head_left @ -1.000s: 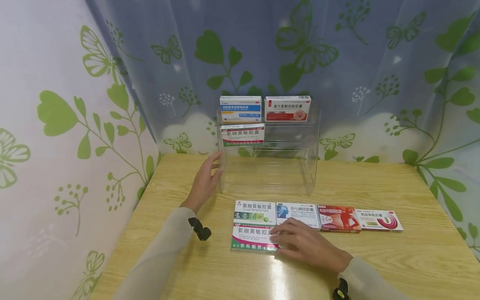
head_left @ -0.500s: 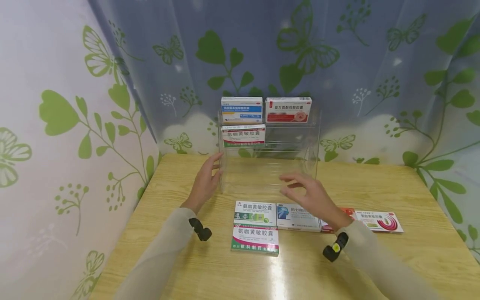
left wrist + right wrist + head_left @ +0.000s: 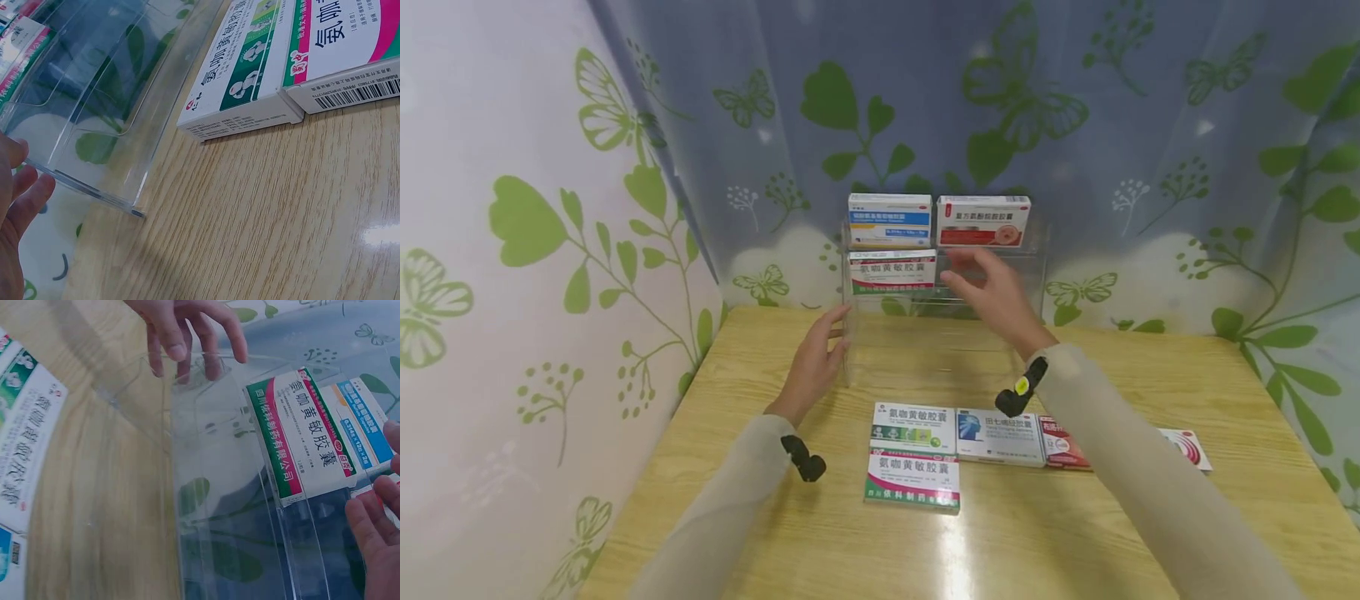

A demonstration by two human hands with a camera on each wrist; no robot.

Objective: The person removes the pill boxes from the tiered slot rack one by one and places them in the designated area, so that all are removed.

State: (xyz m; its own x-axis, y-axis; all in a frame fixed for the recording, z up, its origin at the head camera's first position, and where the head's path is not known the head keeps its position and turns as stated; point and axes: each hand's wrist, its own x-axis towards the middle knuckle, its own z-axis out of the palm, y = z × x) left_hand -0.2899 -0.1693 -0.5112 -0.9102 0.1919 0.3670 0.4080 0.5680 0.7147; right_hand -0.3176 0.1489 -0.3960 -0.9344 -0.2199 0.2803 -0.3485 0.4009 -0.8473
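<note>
A clear acrylic tiered rack (image 3: 917, 333) stands at the back of the table. My left hand (image 3: 814, 362) rests its fingertips against the rack's left side, fingers loosely extended. My right hand (image 3: 996, 296) hovers at the middle tier with thumb and fingers apart, nothing between them. Just left of its fingertips sits a white medicine box (image 3: 892, 273) with a green and magenta band, leaning in that tier. Above it, in the top tier, are a blue-and-yellow medicine box (image 3: 890, 222) and a red-and-white medicine box (image 3: 983, 222).
In front of the rack, a green-banded white box (image 3: 913, 427) and a green-and-magenta box (image 3: 912, 481) lie flat. To their right are a blue-and-white box (image 3: 1000, 437), a red box (image 3: 1063, 442) and a white box with pink arcs (image 3: 1187, 446), partly behind the right sleeve.
My right hand has left the green-and-magenta box on the table and risen to the rack's middle tier. The left hand has stayed at the rack's side.
</note>
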